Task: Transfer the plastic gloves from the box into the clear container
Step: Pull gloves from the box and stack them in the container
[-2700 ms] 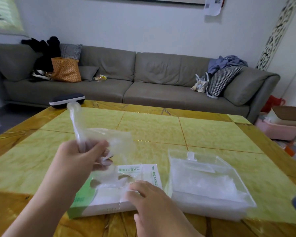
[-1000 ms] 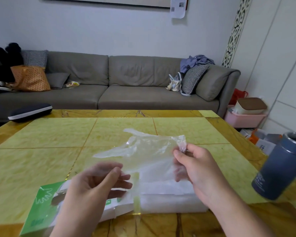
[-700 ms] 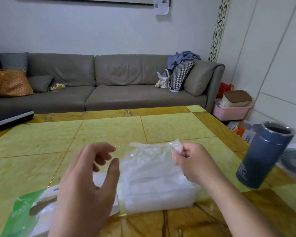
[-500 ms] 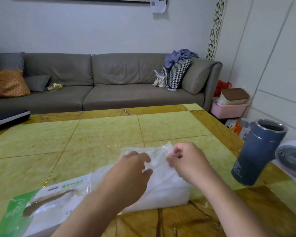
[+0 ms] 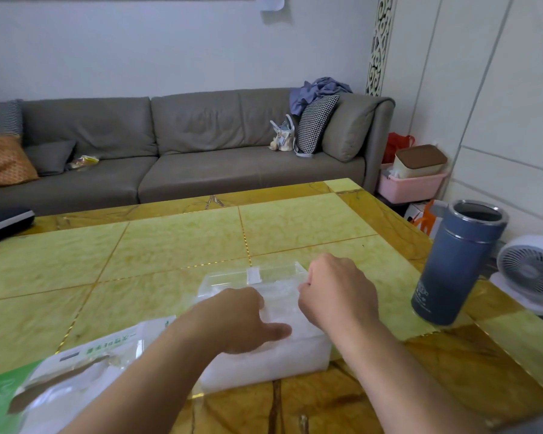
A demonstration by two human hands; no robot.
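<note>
A clear container (image 5: 265, 366) stands on the table in front of me, filled with a white mass of plastic gloves (image 5: 279, 297). My left hand (image 5: 234, 321) lies palm down on the gloves inside it, thumb stretched to the right. My right hand (image 5: 339, 292) is curled at the container's right rim and pinches the edge of the top glove; its fingertips are hidden. The green and white glove box (image 5: 76, 369) lies at the lower left, with its torn slot facing up and clear plastic showing in it.
A tall blue tumbler (image 5: 458, 261), open at the top, stands on the table right of the container. Beyond the table's right edge sits a small white fan (image 5: 530, 272). A dark flat case (image 5: 3, 219) lies at the far left, and a grey sofa (image 5: 201, 145) stands behind.
The glove that both hands held up over the table has come down into the container. My left hand has moved onto it and now lies flat; the view has swung right.
</note>
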